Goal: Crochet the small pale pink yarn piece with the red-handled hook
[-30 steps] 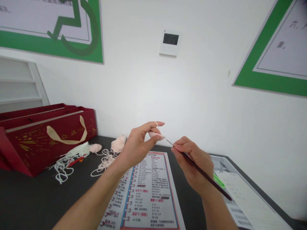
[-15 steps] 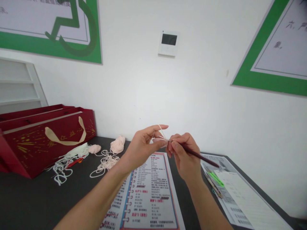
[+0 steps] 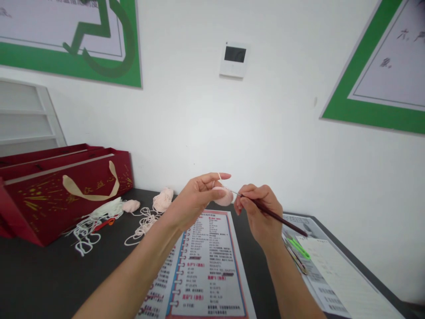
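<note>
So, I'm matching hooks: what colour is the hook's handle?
Dark reddish-brown handle, clearest in the head view.

The yarn piece (image 3: 224, 197) is pale pink — the bag (image 3: 53, 195) gold-streaked red.

Clock centre, yarn piece (image 3: 223, 198); on table (image 3: 33, 274): yarn ball (image 3: 163, 199), nine o'clock; bags (image 3: 89, 181), nine, farther; printed sheet (image 3: 212, 266), six; papers (image 3: 345, 266), four.

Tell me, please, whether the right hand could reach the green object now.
Probably yes: the green object lies uncovered near the right hand, though that hand is holding the dark-handled hook.
</note>
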Available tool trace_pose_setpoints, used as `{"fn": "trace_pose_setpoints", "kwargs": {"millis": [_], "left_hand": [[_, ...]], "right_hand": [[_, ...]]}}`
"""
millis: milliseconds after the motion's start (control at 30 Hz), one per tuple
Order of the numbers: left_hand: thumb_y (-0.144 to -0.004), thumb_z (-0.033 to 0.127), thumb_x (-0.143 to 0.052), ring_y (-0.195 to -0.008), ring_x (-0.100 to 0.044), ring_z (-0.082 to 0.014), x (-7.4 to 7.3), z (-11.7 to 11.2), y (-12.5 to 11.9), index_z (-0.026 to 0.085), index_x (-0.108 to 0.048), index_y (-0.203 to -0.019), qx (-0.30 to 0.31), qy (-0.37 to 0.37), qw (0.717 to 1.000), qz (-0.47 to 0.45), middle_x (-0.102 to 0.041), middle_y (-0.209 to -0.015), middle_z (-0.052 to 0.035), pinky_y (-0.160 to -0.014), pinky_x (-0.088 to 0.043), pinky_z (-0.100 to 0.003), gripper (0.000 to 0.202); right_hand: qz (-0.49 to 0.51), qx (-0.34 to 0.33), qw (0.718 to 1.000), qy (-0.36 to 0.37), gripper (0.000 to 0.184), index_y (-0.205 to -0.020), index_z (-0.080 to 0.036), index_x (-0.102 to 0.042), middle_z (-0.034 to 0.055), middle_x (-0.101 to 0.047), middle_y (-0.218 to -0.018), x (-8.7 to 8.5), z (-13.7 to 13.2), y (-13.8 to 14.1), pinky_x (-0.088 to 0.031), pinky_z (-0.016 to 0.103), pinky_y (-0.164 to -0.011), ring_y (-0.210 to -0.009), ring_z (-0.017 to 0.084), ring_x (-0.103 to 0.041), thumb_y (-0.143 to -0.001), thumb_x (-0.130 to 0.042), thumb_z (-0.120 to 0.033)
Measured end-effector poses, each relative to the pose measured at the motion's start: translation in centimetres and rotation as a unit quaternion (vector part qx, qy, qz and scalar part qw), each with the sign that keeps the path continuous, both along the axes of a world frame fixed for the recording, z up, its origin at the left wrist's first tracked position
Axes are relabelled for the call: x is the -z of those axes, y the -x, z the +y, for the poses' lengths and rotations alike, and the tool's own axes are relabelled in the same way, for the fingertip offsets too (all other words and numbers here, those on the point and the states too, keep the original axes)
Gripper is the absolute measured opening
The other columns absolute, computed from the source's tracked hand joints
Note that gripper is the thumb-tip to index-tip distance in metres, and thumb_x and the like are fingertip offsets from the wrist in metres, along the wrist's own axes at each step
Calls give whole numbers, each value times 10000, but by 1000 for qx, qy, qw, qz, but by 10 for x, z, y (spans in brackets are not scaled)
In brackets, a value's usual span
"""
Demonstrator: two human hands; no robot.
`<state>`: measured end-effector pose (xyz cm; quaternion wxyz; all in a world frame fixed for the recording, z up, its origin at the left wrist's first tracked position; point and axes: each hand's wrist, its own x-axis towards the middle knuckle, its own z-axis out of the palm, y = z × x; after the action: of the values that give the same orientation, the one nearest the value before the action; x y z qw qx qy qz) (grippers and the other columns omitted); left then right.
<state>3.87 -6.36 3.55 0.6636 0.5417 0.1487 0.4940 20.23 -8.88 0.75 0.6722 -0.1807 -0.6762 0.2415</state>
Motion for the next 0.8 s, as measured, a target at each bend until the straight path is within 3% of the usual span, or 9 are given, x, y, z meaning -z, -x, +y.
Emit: {"fn": "trace_pose_setpoints", "kwargs": {"millis": [333, 600, 800], "left_hand": [[-702, 142, -753, -633, -545, -91, -1, 8, 13, 151, -718, -1018, 56, 27, 998, 23, -606, -718, -1, -610, -422, -211, 318], [-714, 147, -738, -621, -611, -112, 0, 14, 21, 143, -725, -1015, 145, 51, 986, 67, -658, -718, -33, -620, -473, -218, 301], [-688, 169, -755, -572, -585, -109, -1, 12, 19, 151, -728, -952, 133, 26, 985, 105, -657, -684, -26, -547, -427, -216, 266]], "right_hand": [[-65, 28, 997, 24, 90, -827, -223, -574, -1, -584, -781, -9, -12, -17, -410, 269, -502, -602, 114, -538, -846, -641, -166], [-73, -36, 993, 81, 97, -777, -211, -604, 0, -596, -744, -17, -17, -29, -376, 254, -486, -587, 117, -513, -812, -694, -199], [-45, -110, 984, 131, 156, -725, -199, -560, -22, -574, -643, -19, -12, -31, -337, 228, -419, -506, 104, -486, -787, -702, -213]]}}
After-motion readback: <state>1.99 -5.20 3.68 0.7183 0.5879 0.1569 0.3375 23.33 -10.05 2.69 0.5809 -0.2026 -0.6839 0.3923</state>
